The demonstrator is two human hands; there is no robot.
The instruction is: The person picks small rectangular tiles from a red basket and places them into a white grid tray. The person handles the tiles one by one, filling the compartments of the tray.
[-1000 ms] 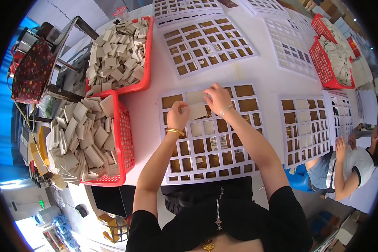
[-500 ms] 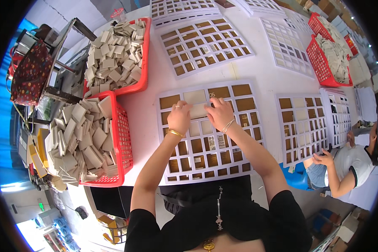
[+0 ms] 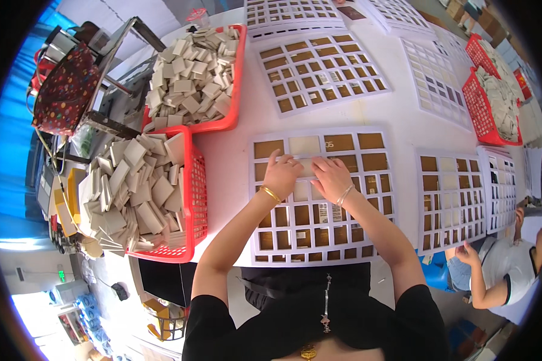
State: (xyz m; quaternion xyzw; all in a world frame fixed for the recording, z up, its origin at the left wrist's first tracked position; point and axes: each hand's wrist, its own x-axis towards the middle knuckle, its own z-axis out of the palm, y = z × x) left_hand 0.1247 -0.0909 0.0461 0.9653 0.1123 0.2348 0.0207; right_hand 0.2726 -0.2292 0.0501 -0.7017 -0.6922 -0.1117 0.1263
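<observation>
In front of me lies a white grid board (image 3: 393, 174) with brown-backed openings. An off-white tile (image 3: 308, 166) sits in a second-row opening, under my fingertips. My left hand (image 3: 282, 177), with a gold bangle at the wrist, holds the tile's left end with bent fingers. At its right end my right hand (image 3: 332, 178) does the same, fingers closed together. Another pale tile (image 3: 305, 145) fills the opening just above, and two smaller pale ones sit below, partly hidden by my hands. Whether the held tile lies fully flat cannot be made out.
Red baskets heaped with pale tiles (image 3: 140, 189) (image 3: 190, 78) stand at my left. More grid boards (image 3: 322, 69) lie farther back, others (image 3: 451, 201) at the right. Red baskets (image 3: 494, 105) stand far right. A co-worker's hand (image 3: 467, 255) touches the right board's near edge.
The whole view has shifted, so the board and baskets appear farther right. Both my hands stay at the same tile; my left fingers have spread slightly upward along its left end.
</observation>
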